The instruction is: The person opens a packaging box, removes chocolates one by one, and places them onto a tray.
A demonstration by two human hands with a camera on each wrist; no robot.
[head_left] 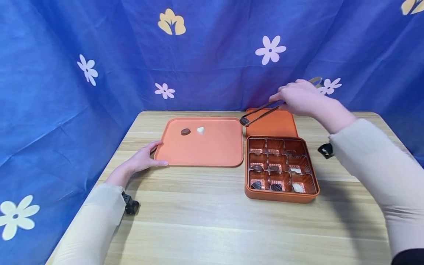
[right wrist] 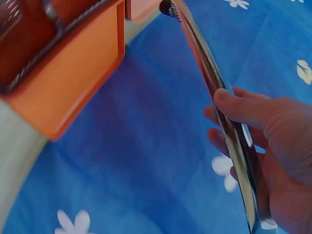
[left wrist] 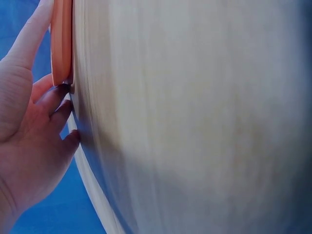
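My right hand (head_left: 299,97) grips metal tongs (right wrist: 229,122). Between their tips is a dark chocolate (head_left: 244,121), above the gap where the orange tray's right edge meets the box lid. My left hand (head_left: 143,159) holds the near-left corner of the orange tray (head_left: 215,154), its thumb along the front and fingers at the left side. On the tray lie a brown oval chocolate (head_left: 185,131) and a white chocolate (head_left: 201,130). Right of it stands a chocolate box (head_left: 281,195) with a brown divided insert; dark and white chocolates sit in its middle and front rows.
Behind the box lies its orange lid (head_left: 271,127), partly under the tongs. Everything stands on a wooden table (head_left: 192,213). A blue flowered curtain (head_left: 212,55) hangs right behind the table and along its left side.
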